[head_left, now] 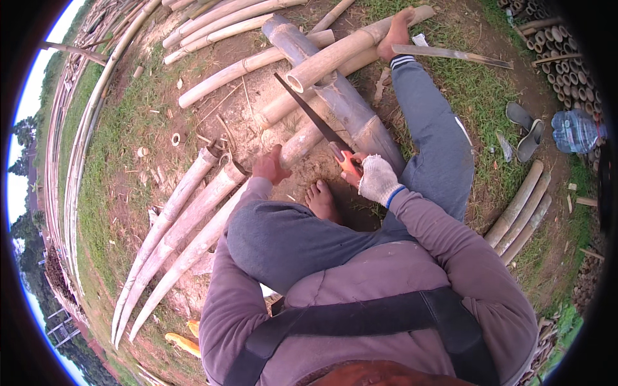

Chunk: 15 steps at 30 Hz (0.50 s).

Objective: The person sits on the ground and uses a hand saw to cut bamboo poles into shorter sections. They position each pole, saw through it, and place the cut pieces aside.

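Sawing is judged to be the step in hand. Nearest, the gloved right hand (pixel 378 179) is closed round the orange handle of a saw (pixel 313 119), whose blade is laid across a thick bamboo pole (pixel 335 96) just beyond. The bare left hand (pixel 270 166) is loosely curled on a pale pole (pixel 299 145) beside it. A steady stroke with the pole braced seems called for next. Farther off, sandals (pixel 524 128) lie on the grass.

The saw (pixel 322 128) has a dark, matt metal blade and a glossy orange plastic handle. The right hand (pixel 378 180) wears a white knitted cloth glove. At 12 o'clock, the bamboo poles (pixel 335 55) look dry, pale and matt; the ground (pixel 251 109) is rough bare soil.
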Motion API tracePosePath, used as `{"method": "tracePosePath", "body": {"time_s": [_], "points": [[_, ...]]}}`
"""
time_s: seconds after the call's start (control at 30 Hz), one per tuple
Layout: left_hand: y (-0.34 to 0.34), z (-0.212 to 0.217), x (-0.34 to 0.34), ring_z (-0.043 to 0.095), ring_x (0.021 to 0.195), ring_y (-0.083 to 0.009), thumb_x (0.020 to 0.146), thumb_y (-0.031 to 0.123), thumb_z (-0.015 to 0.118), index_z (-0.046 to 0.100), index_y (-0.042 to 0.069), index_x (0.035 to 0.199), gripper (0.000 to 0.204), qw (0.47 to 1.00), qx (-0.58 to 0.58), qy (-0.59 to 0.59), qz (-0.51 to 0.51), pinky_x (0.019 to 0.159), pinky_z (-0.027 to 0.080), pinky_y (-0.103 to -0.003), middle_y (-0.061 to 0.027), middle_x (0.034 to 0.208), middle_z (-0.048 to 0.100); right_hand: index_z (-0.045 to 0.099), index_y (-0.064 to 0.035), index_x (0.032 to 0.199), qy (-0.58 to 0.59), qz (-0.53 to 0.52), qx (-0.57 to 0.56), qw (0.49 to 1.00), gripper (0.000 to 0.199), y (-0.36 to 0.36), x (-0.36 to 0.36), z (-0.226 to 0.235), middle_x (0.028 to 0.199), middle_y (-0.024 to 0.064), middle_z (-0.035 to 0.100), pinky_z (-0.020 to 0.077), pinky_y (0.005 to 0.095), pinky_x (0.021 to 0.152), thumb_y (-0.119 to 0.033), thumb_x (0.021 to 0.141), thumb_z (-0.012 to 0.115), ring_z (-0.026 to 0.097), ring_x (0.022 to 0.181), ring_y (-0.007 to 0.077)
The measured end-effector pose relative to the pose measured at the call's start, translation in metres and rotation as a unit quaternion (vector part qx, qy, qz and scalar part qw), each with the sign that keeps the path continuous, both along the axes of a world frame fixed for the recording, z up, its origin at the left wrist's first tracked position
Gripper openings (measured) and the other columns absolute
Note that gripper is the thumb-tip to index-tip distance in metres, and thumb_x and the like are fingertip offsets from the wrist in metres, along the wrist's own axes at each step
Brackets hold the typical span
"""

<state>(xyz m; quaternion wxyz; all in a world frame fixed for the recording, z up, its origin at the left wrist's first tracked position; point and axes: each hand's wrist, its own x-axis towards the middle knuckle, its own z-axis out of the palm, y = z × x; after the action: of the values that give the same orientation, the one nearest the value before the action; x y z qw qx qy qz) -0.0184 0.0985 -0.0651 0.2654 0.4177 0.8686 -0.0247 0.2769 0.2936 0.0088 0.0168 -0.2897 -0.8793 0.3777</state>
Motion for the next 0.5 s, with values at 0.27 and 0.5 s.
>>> {"method": "tracePosePath", "body": {"time_s": [0.27,0.5], "points": [[-0.012,-0.015,0.037,0.071,0.12,-0.0474,0.078,0.037,0.091,0.044,0.017,0.159,0.096,0.996,0.048,-0.025,0.067,0.102,0.058,-0.057,-0.023,0.131,0.069,0.056,0.01,0.145,0.187,-0.306,-0.064,0.931,0.081,0.143,-0.155,-0.023,0.129,0.024,0.072,0.0588,0.043,0.097,-0.045,0.094,0.087,0.073,0.113,0.0327],[-0.03,-0.015,0.039,0.062,0.13,-0.0445,0.076,0.039,0.093,0.04,0.01,0.164,0.106,0.992,0.122,-0.011,0.013,0.11,0.051,-0.056,-0.0236,0.139,0.063,0.054,0.0163,0.15,0.133,-0.493,-0.347,0.787,0.109,0.227,-0.278,-0.059,0.152,0.0357,0.06,0.0493,0.0429,0.116,-0.07,0.088,0.079,0.06,0.143,0.0421]]}}
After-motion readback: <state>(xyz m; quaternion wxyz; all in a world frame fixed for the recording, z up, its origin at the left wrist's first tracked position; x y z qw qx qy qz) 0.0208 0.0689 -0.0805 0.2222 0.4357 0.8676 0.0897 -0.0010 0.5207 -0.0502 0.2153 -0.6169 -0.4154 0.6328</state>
